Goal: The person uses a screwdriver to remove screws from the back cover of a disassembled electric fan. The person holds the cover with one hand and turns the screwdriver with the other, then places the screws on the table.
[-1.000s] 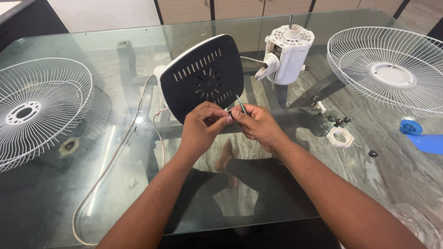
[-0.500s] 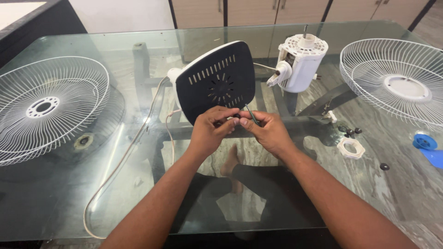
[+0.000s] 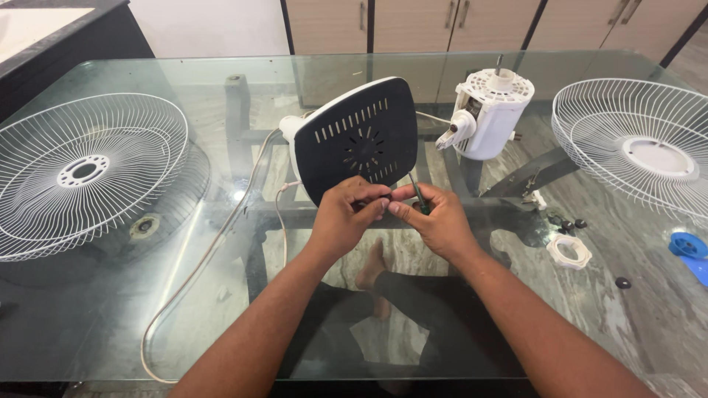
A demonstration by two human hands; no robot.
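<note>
Resting near the left edge of the glass tabletop (image 3: 110,309), a white wire fan guard (image 3: 85,171) lies flat, with a pale power cord (image 3: 193,276) looping from the near edge up toward the middle. At the centre of the tabletop a dark, slotted fan base plate (image 3: 358,140) stands tilted on its edge, its underside toward the camera. The left hand (image 3: 345,217) is curled almost closed against the plate's lower rim, its fingertips pinching something too small to make out. The right hand (image 3: 436,220) meets it fingertip to fingertip, closed around the thin green shaft of a screwdriver (image 3: 418,195) that points up at the plate's lower right corner. The step in hand looks like working a small screw at that corner of the plate; the next move would seem to call for a steady plate and the tip kept square to the screw, since the plate is balanced on edge and could tip. Behind and to the right stands the white motor housing (image 3: 488,114), close to the plate but apart from it. Farther right lie a few small dark screws (image 3: 568,222) and a white ring nut (image 3: 568,251), then a second wire guard (image 3: 640,147) at the right edge and a blue part (image 3: 687,245) at the frame's border. Open glass lies between the hands and the near edge.
</note>
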